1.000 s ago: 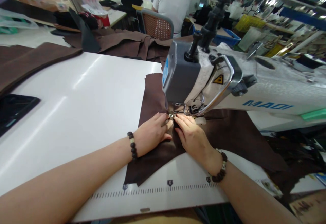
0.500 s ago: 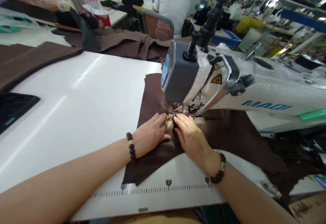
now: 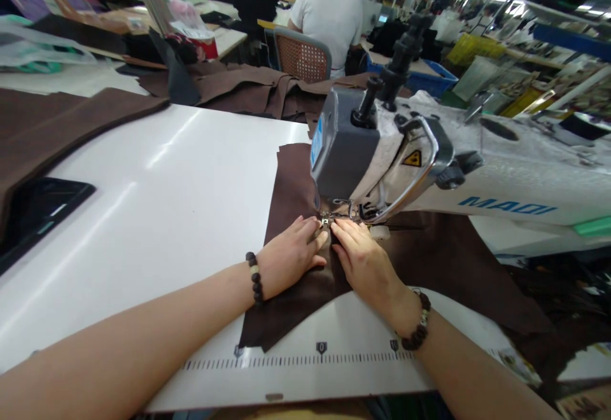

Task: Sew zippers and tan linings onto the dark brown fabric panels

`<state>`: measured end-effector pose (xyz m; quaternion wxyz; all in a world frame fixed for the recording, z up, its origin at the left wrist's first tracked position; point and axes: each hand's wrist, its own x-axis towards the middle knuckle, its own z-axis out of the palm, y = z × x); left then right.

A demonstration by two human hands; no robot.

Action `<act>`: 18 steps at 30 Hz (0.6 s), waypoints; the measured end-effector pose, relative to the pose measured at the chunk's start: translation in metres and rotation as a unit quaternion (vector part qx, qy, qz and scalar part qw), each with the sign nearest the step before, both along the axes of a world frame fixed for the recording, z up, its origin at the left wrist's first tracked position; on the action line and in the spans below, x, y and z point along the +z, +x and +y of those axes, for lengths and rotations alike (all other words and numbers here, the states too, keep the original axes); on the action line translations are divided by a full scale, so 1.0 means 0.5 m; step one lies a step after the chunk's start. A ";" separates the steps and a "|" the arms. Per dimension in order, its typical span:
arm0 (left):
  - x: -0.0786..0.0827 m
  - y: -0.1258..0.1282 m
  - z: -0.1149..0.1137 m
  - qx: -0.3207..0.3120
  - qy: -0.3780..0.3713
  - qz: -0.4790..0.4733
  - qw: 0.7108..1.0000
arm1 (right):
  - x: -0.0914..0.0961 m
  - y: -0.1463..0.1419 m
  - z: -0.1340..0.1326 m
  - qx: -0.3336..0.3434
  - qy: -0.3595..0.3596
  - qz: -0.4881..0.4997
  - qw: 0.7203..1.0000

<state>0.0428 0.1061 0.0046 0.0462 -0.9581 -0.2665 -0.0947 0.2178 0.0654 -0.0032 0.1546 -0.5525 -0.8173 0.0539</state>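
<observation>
The left hand (image 3: 291,258) and the right hand (image 3: 365,264) lie flat on a piece of brown leather (image 3: 305,296). Neither hand is clamped on it. The fingers are open and press down, and the two hands are apart, with only a small gap between the fingertips. In that gap sits the metal foot (image 3: 326,219) of the sewing machine (image 3: 346,153). The leather goes under the foot and spreads out on both sides of the machine. Each wrist wears a bead bracelet (image 3: 254,278).

Left of the machine is a white table (image 3: 157,216), with a black mat (image 3: 38,213) and another brown leather piece (image 3: 62,114) on it. In front of the machine, ruler marks (image 3: 305,364) run along the table edge. Behind the machine lies a heap of leather (image 3: 238,89), and past it a person in a white shirt (image 3: 331,19) sits on a woven chair (image 3: 300,56). A blue crate (image 3: 410,83) is behind the machine too.
</observation>
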 end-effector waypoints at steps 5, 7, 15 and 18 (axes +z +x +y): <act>-0.001 0.000 0.003 0.010 0.002 -0.004 1.000 | 0.003 -0.001 0.006 0.001 0.007 0.018 1.000; -0.002 0.000 0.003 0.009 0.003 -0.001 1.000 | 0.004 -0.001 0.007 0.001 0.009 0.019 1.000; 0.001 0.000 0.006 0.008 0.002 -0.015 1.000 | -0.001 0.000 0.007 0.000 0.021 0.013 1.000; 0.007 0.001 0.009 0.008 -0.002 -0.012 1.000 | -0.002 0.001 0.010 -0.002 0.023 0.017 1.000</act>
